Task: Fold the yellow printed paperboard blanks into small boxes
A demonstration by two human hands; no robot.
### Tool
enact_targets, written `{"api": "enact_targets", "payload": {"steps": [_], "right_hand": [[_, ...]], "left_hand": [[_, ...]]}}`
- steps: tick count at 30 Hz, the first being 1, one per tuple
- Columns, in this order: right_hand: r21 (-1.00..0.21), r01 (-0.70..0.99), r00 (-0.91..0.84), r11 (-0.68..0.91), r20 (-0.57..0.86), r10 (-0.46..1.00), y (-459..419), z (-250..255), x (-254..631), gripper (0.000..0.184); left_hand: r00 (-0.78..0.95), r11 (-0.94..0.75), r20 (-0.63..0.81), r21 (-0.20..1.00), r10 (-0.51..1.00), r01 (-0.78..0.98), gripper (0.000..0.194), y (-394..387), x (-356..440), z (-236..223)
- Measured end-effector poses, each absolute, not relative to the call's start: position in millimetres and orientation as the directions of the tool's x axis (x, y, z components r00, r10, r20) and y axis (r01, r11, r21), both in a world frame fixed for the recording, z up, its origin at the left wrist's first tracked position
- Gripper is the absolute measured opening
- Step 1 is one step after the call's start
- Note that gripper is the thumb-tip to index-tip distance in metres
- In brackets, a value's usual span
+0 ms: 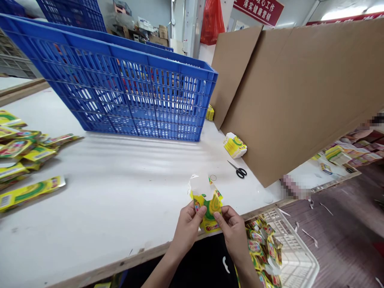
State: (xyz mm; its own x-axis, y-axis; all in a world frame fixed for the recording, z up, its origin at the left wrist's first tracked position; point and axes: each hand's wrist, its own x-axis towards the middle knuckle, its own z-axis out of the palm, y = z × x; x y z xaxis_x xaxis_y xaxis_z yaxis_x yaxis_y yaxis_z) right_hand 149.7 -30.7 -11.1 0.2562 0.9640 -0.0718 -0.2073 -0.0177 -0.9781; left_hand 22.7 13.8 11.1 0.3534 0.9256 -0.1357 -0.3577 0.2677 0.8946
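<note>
Both hands hold one small yellow and green printed carton over the near edge of the white table. My left hand pinches its left side with thumb and fingers closed. My right hand pinches its right side the same way. The carton's white top flaps stand open and point away from me.
A large blue slatted crate stands at the back of the table. Brown cardboard sheets lean at the right. A stack of flat cartons and black scissors lie before them. More flat cartons lie at left. A white basket of cartons sits at lower right.
</note>
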Motion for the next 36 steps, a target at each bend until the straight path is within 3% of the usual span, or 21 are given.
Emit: {"api": "enact_targets", "payload": {"steps": [7, 12, 20, 31, 36], "right_hand": [[-0.997, -0.072, 0.323, 0.019, -0.005, 0.946, -30.3, -10.1, 154.4, 0.022], [-0.998, -0.038, 0.285, 0.051, 0.038, 0.958, -32.7, -6.2, 155.8, 0.051], [-0.996, 0.062, 0.254, 0.057, 0.071, 0.965, -34.6, -10.2, 157.1, 0.062], [-0.997, 0.009, 0.21, 0.075, 0.075, 0.975, -35.1, -8.2, 158.7, 0.055], [-0.986, 0.122, 0.252, 0.11, 0.138, 0.958, -36.2, -9.9, 157.2, 0.051]], "left_hand": [[0.266, 0.204, -0.107, 0.906, 0.958, -0.371, 0.062, 5.1, 24.3, 15.7], [0.346, 0.202, -0.08, 0.92, 0.935, -0.335, 0.062, 3.8, 19.6, 23.1], [0.452, 0.17, -0.088, 0.975, 0.888, -0.146, 0.065, 4.8, 13.1, 22.4], [0.518, 0.201, -0.117, 0.973, 0.847, -0.109, 0.069, 3.3, 12.7, 23.0], [0.493, 0.179, -0.102, 0.978, 0.864, -0.11, 0.067, 3.4, 12.8, 19.1]]}}
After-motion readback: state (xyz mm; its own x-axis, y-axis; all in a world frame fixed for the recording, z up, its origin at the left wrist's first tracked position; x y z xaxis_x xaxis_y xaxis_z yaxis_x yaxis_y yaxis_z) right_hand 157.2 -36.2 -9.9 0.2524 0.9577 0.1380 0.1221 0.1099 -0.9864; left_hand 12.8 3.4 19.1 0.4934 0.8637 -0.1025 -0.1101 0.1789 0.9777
